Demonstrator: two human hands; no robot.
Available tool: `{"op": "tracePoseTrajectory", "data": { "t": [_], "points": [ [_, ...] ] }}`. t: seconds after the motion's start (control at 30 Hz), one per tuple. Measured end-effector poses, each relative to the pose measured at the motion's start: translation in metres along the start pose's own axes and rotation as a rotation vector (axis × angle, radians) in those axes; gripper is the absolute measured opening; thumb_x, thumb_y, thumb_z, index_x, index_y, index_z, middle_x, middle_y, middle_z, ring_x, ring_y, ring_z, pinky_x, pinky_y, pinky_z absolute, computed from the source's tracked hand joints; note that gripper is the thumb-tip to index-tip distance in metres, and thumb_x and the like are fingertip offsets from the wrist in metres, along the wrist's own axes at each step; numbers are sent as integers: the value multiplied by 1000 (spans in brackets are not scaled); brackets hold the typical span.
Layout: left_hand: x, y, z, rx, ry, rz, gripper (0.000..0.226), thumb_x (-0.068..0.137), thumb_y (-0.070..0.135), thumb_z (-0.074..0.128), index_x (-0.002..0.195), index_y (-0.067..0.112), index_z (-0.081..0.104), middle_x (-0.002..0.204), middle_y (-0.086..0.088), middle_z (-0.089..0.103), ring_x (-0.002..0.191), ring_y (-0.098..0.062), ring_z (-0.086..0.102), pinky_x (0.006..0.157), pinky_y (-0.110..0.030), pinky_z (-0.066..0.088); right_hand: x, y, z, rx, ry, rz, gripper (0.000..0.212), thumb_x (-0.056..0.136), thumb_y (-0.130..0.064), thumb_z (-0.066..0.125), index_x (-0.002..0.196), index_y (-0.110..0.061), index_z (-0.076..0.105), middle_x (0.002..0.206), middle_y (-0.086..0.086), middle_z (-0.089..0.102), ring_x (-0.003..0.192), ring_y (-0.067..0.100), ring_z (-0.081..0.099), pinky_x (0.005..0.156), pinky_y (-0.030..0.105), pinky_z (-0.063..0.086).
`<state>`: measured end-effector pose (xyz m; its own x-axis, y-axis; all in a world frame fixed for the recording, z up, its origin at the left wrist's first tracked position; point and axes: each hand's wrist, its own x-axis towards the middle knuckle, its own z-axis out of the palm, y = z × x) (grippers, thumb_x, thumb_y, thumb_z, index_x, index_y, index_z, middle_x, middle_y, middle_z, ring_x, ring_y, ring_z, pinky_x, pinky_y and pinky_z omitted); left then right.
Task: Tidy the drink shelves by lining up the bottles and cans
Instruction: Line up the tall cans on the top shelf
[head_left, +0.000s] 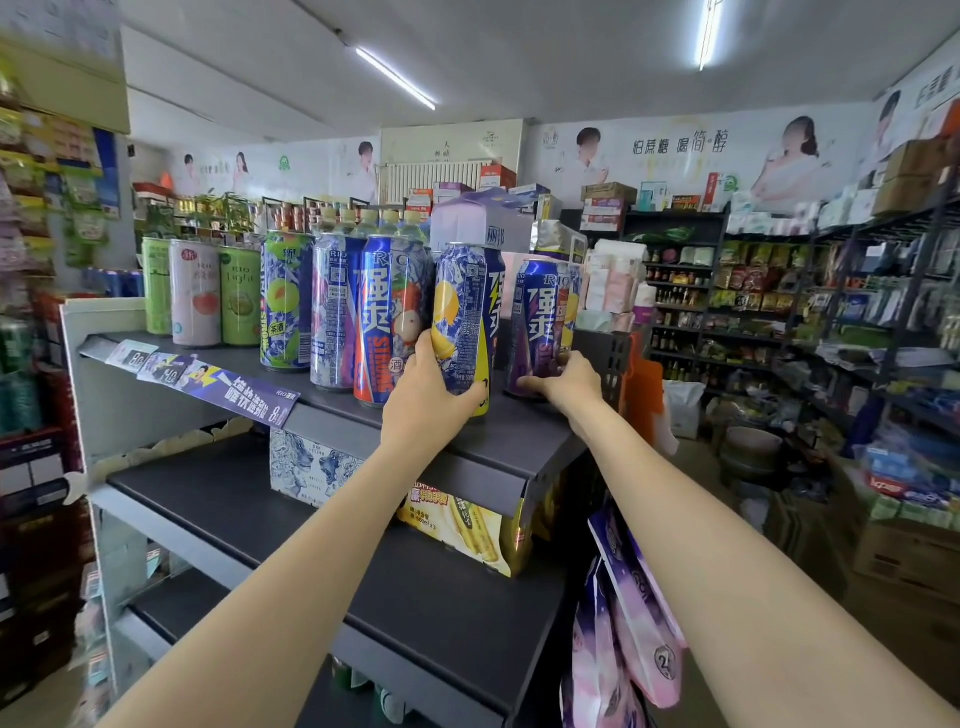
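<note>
Shelf edge (498, 457) bare before both gripped cans

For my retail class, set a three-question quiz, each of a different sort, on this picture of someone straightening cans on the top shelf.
1. True or false: the left hand grips the yellow lemon can.
2. Multiple choice: the right hand holds the base of which can? A. the pink can B. the purple can C. the green melon can
3. Fill in: the yellow multipack sits on the shelf directly ____ the top shelf.

Key: 1 true; 2 B; 3 below.
</note>
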<state>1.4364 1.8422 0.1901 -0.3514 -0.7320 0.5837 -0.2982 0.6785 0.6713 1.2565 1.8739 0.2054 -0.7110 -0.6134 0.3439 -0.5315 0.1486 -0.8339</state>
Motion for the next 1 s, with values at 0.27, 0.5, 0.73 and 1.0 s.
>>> {"op": "tracePoseTrajectory", "data": {
  "t": [0.27, 0.5, 0.73, 1.0],
  "points": [
    [2, -5, -17, -106, -211, 74, 73, 83, 12, 67, 141, 17, 23, 120, 6, 51, 109, -14, 54, 88, -20, 37, 1, -4, 4, -96, 10, 28, 82, 71, -32, 80, 130, -3, 32, 134, 18, 45, 124, 34, 45, 98, 42, 41],
    [-10, -7, -16, -60, -11, 136, 54, 85, 10, 59, 135, 14, 38, 117, 4, 54, 107, -15, 54, 87, -21, 40, -18, -1, -5, 122, 78, -137, 60, 80, -36, 71, 127, -9, 44, 129, 11, 48, 113, 23, 51, 90, 30, 45],
    [4, -35, -36, -235, 359, -28, 39, 84, 11, 62, 119, 8, 45, 108, -2, 41, 102, -26, 50, 89, -32, 42, -48, -26, 0, 251, -398, -220, 77, 73, -35, 77, 137, -18, 38, 135, -1, 49, 124, 14, 46, 106, 34, 38],
    [39, -71, -70, -49, 10, 212, 64, 80, 32, 69, 132, 10, 39, 123, -7, 49, 107, -22, 54, 83, -27, 40, -53, -43, 28, 115, -227, -59, 100, 62, -32, 85, 142, -12, 27, 142, -5, 39, 129, 18, 40, 108, 41, 36]
  ]
}}
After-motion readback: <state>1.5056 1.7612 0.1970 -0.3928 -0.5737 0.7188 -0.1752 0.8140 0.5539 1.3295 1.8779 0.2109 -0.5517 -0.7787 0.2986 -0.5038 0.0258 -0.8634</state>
